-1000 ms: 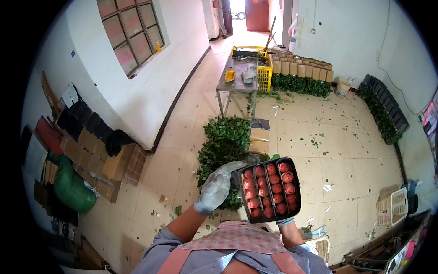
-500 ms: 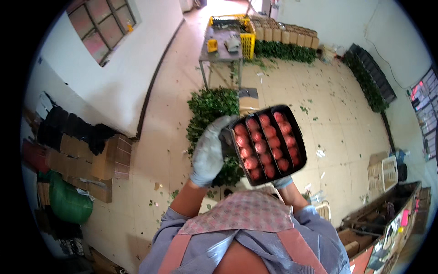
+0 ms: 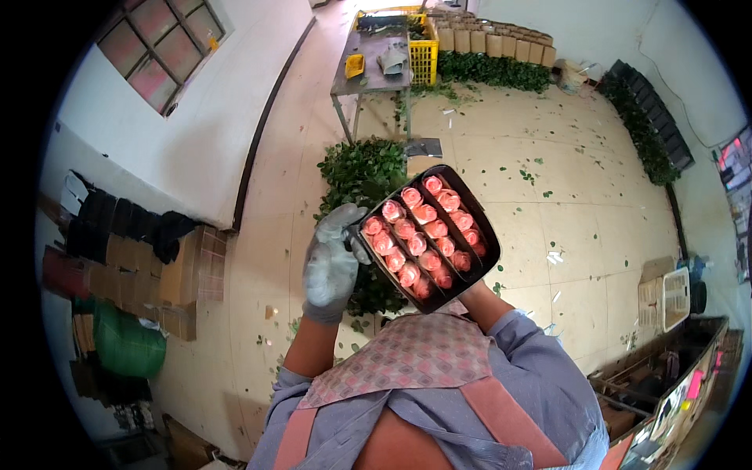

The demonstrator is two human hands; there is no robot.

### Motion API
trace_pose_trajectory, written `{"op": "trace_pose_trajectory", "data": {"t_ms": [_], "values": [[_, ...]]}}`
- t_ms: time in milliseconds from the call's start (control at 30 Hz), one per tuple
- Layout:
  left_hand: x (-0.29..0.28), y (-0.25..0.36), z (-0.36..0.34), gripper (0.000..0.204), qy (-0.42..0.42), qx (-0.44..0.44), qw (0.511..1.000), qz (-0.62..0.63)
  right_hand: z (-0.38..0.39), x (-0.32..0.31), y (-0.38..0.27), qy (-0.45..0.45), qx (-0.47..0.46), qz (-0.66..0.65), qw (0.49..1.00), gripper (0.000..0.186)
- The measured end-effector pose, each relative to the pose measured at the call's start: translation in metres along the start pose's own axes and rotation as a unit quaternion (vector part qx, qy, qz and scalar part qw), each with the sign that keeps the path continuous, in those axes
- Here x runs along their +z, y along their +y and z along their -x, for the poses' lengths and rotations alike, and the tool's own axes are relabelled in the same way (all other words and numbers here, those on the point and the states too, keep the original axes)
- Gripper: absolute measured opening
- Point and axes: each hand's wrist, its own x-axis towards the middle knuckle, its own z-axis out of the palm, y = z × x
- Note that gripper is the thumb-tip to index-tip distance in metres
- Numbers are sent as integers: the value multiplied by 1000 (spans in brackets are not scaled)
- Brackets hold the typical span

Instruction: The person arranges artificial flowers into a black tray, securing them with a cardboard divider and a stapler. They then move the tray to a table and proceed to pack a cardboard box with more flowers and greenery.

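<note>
A square bundle of pink roses [image 3: 417, 225] in a black-edged wrapper [image 3: 487, 230] is held up before my chest, blooms facing up. Dark dividers part the blooms into slanting rows. My left hand [image 3: 330, 266], in a pale grey glove, grips the wrapper's left corner, thumb and fingers at its edge. From the right, my right forearm [image 3: 484, 305] reaches under the bundle, which hides that hand and its fingers. Beneath and beyond lies a mass of green leafy stems [image 3: 364, 168] on the floor.
Ahead stand a metal table [image 3: 374, 74] and a yellow crate [image 3: 424, 61]. Wrapped bundles with leaves [image 3: 493, 70] line the far wall; a dark-wrapped row [image 3: 646, 117] leans at right. Cardboard [image 3: 129, 262] and a green sack [image 3: 125, 341] are left, a white basket [image 3: 675, 298] right.
The rose bundle has shifted left and turned counterclockwise, its blooms now sharper and brighter. My left hand moved left with it. The glove cuff at my right wrist has gone out of sight.
</note>
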Motion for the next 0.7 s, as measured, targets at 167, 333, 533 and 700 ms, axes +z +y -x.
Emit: {"op": "trace_pose_trajectory", "data": {"t_ms": [167,333,533,700], "values": [[22,-45,-19,62,43,37,998,2,-16,-63,-54,-23,73,36,996,50],[57,-93,-28,50,136,56,988,52,-33,-129,-109,-58,154,110,980,50],[98,-129,-1,49,250,-9,967,-46,-70,-185,-156,-166,262,287,906,50],[116,-178,25,30,140,-190,970,-64,-123,-236,-209,-279,337,439,785,49]]}}
